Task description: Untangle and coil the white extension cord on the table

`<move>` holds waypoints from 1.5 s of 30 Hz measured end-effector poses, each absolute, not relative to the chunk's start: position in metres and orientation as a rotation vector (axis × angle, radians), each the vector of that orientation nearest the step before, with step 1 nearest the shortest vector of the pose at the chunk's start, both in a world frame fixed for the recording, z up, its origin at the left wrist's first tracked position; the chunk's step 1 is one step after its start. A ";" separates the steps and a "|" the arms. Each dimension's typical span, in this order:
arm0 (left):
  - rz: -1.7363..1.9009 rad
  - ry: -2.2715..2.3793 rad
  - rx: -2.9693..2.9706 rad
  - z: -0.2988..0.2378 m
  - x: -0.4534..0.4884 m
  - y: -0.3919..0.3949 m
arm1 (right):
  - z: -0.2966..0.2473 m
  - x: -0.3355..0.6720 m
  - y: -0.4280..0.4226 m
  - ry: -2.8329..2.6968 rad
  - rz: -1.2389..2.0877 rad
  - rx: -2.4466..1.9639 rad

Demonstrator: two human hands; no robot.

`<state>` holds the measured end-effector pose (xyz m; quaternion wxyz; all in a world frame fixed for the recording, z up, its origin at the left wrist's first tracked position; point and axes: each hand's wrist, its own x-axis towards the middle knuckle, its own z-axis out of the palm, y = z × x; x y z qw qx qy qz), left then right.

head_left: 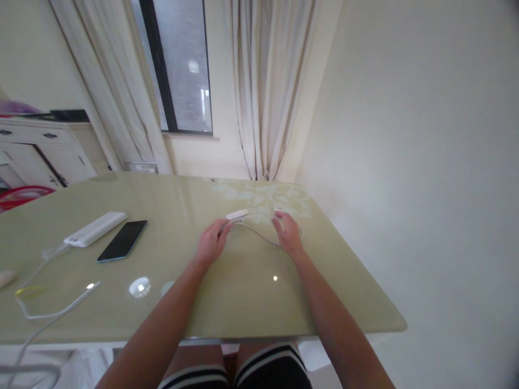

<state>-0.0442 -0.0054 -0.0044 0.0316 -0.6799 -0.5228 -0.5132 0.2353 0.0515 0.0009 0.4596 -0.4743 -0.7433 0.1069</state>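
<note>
My left hand [213, 240] is closed round a bundle of thin white cable [259, 234] over the table. Just beyond its fingertips lies a small white oblong piece [237, 214]; whether it is joined to the cable cannot be made out. From the left hand the cable runs right, passing under my right hand [287, 232]. The right fingers are curled in a pinch on a small white cable end [278, 210], partly hidden by the fingertips.
A black phone [122, 241] and a white power strip [96, 229] lie on the glossy green table [243, 302], left of my hands. A white cord [52, 315] trails from the strip over the front edge. The wall [425, 189] borders the right side.
</note>
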 end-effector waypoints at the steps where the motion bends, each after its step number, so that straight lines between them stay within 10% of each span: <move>1: -1.634 -1.599 -2.046 -0.003 -0.043 -0.006 | 0.001 0.222 0.045 -2.011 0.439 -1.064; 5: -1.733 -1.592 -1.748 0.005 -0.048 -0.005 | 0.006 0.193 0.026 -2.287 0.783 -0.943; 23: -1.218 -1.454 -1.789 0.029 -0.040 -0.024 | 0.022 0.209 0.023 -2.300 -0.423 -0.992; 45: -1.418 -1.667 -1.712 0.019 -0.031 -0.022 | 0.029 0.223 0.020 -2.249 -0.168 -1.062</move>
